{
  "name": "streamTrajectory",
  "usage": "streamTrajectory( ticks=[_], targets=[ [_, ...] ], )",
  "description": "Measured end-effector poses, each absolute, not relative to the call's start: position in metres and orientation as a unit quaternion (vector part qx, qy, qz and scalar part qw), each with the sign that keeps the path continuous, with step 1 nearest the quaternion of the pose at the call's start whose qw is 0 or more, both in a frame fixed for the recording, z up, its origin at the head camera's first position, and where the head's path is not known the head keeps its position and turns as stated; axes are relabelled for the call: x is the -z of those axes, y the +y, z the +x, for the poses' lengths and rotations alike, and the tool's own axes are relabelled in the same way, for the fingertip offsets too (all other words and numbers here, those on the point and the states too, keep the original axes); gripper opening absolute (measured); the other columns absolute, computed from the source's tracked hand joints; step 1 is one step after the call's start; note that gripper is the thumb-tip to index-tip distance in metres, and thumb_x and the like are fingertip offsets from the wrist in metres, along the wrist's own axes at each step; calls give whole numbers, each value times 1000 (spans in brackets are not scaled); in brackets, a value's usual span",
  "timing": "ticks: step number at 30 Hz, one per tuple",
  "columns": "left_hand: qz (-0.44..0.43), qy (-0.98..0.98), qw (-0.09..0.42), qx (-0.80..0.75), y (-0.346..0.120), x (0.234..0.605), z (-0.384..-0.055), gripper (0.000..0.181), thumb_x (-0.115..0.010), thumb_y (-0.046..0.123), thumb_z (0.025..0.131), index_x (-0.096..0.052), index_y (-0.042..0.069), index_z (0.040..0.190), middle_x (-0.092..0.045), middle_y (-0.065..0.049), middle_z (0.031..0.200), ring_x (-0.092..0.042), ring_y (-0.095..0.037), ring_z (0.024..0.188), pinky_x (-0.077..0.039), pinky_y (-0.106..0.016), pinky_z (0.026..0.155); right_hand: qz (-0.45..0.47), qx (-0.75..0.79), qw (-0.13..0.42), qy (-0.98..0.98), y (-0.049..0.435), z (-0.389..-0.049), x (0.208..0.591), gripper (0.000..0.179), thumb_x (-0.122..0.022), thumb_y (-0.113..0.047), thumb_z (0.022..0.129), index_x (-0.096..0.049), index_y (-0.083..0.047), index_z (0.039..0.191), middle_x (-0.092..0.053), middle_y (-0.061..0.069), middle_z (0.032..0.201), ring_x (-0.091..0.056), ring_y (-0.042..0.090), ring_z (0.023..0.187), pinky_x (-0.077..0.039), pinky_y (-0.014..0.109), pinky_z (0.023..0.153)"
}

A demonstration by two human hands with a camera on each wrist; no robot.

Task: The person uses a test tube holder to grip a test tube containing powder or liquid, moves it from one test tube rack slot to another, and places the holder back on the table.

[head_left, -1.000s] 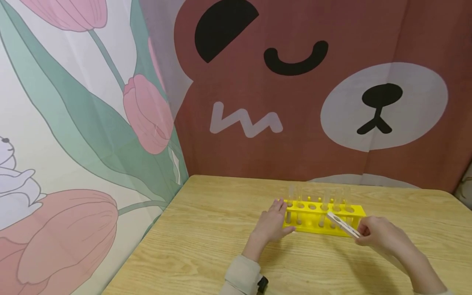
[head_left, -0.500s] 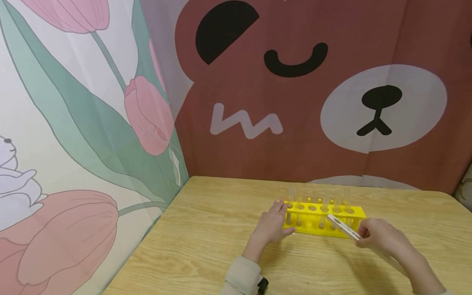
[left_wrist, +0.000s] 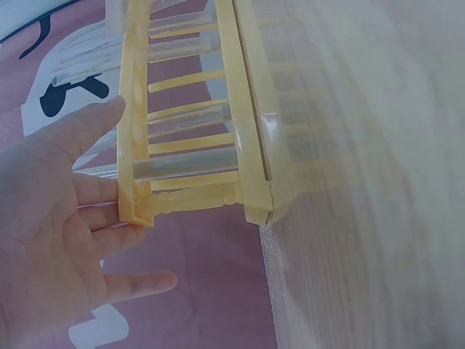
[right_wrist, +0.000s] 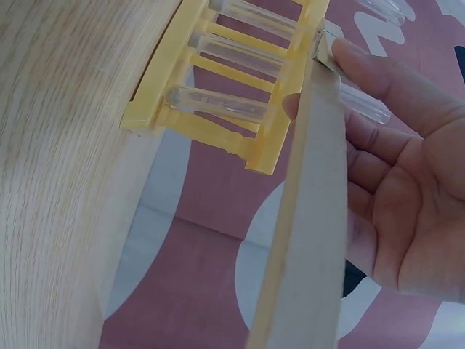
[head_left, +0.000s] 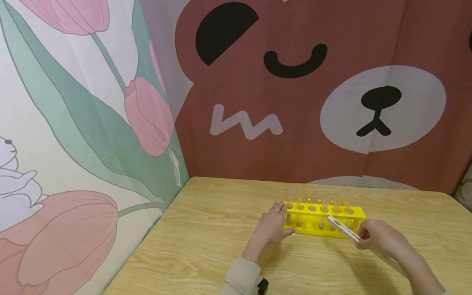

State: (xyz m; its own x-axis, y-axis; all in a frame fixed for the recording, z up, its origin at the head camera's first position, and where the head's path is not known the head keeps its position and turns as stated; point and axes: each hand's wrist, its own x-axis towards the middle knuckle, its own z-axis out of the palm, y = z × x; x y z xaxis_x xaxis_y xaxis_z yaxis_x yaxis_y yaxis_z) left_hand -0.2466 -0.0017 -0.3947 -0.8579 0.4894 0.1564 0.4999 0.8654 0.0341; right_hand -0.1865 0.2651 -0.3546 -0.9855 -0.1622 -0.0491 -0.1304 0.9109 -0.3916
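Observation:
A yellow test tube rack stands on the table, with several clear test tubes upright in its holes. My left hand holds the rack's left end. Its thumb lies along the front of the top plate in the left wrist view, and fingers reach the end and behind it. My right hand pinches a wooden test tube clamp in front of the rack's right half. The clamp's tip points up and left at the rack. Its long handle crosses the right wrist view; whether it touches a tube I cannot tell.
The wood-grain table runs back to a brown cloth with a bear print. A tulip-print cloth hangs along the left side. Short yellow pegs stand along the rack's rear.

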Motion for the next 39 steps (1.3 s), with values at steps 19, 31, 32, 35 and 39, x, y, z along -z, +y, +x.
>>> streamTrajectory(
  ticks=[19,31,32,35,39],
  targets=[
    [-253,-964,68,39,-2,394,-246,74,-48,54,85,-29,9,141,-23,-3,145,-17,-15,132,-36,-38,94,-76,195,38,977,266,-188,357,21,-75,-19,70,-56,-10,70,-49,-2,66,-44,15,61,-35,31,50],
    [-251,-965,66,36,-1,394,-247,74,-48,54,85,-29,10,141,-23,-2,145,-17,-14,132,-36,-38,94,-76,198,31,977,267,-188,358,22,-75,-18,69,-55,-10,70,-48,-2,65,-43,15,61,-34,31,50],
    [-250,-965,66,38,-1,394,-247,74,-48,54,85,-29,10,141,-23,-2,145,-17,-14,132,-36,-38,94,-76,198,32,977,267,-188,359,22,-75,-18,69,-55,-10,70,-48,-2,65,-43,15,61,-34,31,50],
    [-249,-965,66,40,-1,394,-247,74,-49,54,84,-29,10,141,-23,-2,145,-17,-14,132,-36,-39,94,-76,199,33,976,267,-188,359,22,-75,-18,69,-55,-10,70,-48,-2,66,-43,15,61,-34,31,50],
    [-251,-965,68,40,-1,394,-247,74,-49,54,84,-29,10,140,-23,-2,145,-17,-14,132,-36,-38,94,-74,200,40,976,267,-189,359,22,-75,-19,69,-55,-10,71,-49,-2,66,-44,15,61,-34,31,50]
  ],
)
